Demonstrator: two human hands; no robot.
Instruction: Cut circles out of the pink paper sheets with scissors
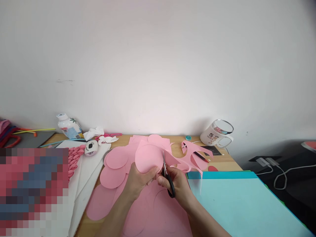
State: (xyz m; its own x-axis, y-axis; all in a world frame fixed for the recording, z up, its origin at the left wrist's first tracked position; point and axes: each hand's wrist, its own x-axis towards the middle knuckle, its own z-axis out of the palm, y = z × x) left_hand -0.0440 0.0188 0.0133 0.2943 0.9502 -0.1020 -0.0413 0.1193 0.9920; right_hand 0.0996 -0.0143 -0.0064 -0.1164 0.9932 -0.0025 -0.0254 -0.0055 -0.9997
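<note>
My left hand (138,181) pinches a pink paper sheet (148,156) with a rounded outline, held up over the wooden table (229,162). My right hand (178,187) grips black-handled scissors (167,176), their blades pointing up into the pink sheet's right edge. Cut pink paper circles (116,158) lie just left of my hands, overlapping each other. More pink paper (158,214) spreads under my wrists.
A light blue sheet (237,204) covers the right of the table. A tipped white mug (217,135), pink offcuts (191,153), a red pen (201,157), a glue bottle (69,126), crumpled tissue (95,133), white sheets (86,177) and cables (276,171) lie around. A blurred patch fills the lower left.
</note>
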